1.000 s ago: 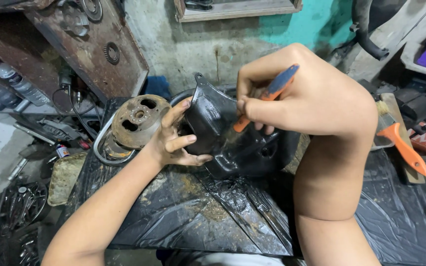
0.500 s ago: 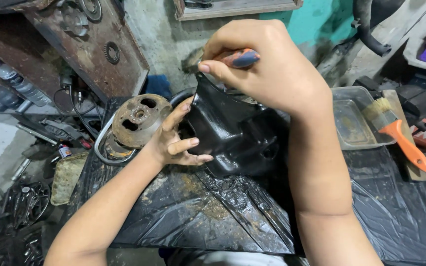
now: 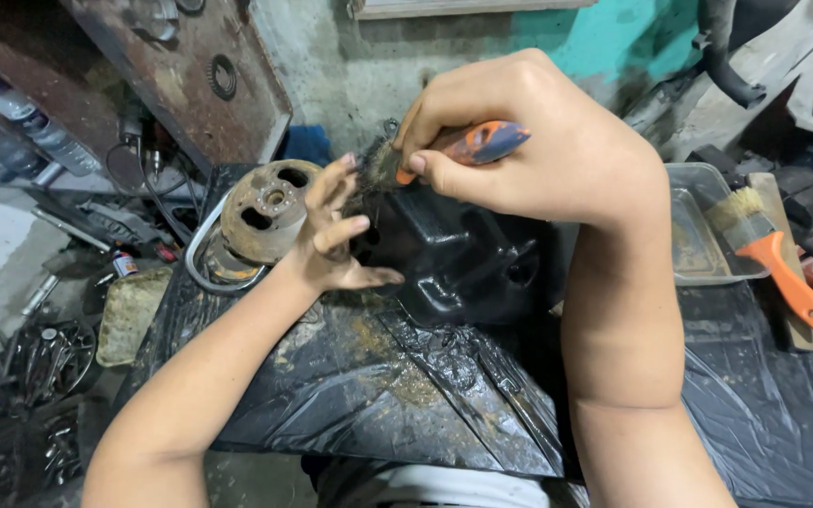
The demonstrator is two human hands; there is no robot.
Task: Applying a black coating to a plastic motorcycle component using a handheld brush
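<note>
A black, greasy metal engine cover [image 3: 458, 249] stands on a black plastic sheet [image 3: 406, 395]. My left hand [image 3: 331, 230] braces its left edge, fingers spread against it. My right hand [image 3: 529, 141] grips a small brush with an orange and blue handle [image 3: 463, 146]. Its dirty bristles [image 3: 378, 165] touch the top left rim of the cover, just above my left fingers.
A rusty round motor part [image 3: 261, 207] lies left of the cover. A metal tray [image 3: 698, 226] at the right carries a larger orange-handled paintbrush [image 3: 769, 254]. Loose tools and bolts [image 3: 30, 367] lie low at the left. A rusty plate [image 3: 190, 75] leans behind.
My right hand has swung the brush from the cover's right side up and over to its top left rim. My left hand stays on the cover's left edge.
</note>
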